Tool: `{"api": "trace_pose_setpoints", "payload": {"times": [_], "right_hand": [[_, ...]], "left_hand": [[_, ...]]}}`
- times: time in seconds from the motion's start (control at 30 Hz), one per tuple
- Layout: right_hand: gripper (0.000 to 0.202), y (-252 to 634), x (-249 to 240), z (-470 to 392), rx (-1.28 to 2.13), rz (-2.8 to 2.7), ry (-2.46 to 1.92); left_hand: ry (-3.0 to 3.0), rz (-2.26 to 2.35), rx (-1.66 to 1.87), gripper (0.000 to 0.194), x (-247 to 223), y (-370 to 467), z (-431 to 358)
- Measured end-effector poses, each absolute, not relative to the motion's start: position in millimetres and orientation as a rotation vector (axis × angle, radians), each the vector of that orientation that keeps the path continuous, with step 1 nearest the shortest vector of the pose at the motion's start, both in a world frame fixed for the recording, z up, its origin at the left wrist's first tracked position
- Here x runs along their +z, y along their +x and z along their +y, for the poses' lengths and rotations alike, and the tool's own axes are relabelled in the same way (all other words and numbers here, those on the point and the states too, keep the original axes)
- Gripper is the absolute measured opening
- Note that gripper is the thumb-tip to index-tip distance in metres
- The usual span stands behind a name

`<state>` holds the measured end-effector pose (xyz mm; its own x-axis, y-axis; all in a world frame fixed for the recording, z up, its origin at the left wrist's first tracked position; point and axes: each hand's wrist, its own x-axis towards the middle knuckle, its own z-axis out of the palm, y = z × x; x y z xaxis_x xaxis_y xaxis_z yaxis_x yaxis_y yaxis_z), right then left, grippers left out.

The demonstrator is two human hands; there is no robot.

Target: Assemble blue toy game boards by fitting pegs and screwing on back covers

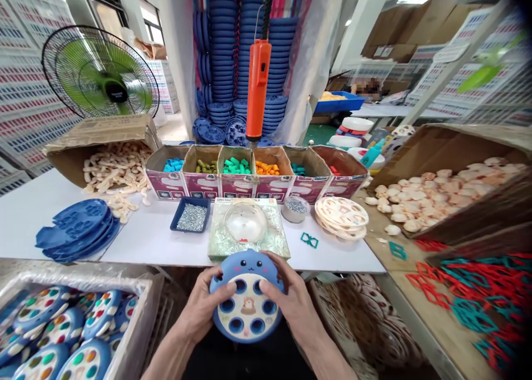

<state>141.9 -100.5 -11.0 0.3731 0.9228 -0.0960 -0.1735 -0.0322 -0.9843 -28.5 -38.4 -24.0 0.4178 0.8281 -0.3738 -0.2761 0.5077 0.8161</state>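
Between both hands I hold a round blue toy body [248,333] with a small smiling face and a cream disc [248,319] set in its front. Several round holes ring a bear picture on the disc. My left hand [202,302] grips the left side, its thumb lying by an upper hole. On the right side, my right hand [293,297] grips likewise, thumb over the disc's upper right. Just beyond the toy lies a flat printed box [218,241] carrying a clear round dish [245,223] with a small red piece in it.
An orange electric screwdriver [258,86] hangs above a row of cardboard bins [236,189] of coloured pieces. Screws fill a dark tray [171,222] and a round tub [295,216]. Blue shells [78,225] lie left, cream discs [341,214] right. A crate [143,291] of assembled toys stands lower left.
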Motion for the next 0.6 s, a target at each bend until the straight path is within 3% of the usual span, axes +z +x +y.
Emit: {"api": "trace_pose_setpoints", "payload": {"times": [0.23, 0.47, 0.6], "right_hand": [[0.046, 144, -1, -100, 1.051, -0.901, -1.334], [0.089, 113, -25, -110, 1.287, -0.484, -0.879], [0.064, 102, -47, -120, 1.172, -0.484, -0.976]], "left_hand": [[0.757, 0.803, 0.687, 0.043, 1, -26, -52], [0.449, 0.968, 0.937, 0.052, 1, -20, -35], [0.520, 0.895, 1.058, 0.056, 5, -13, -31]]}}
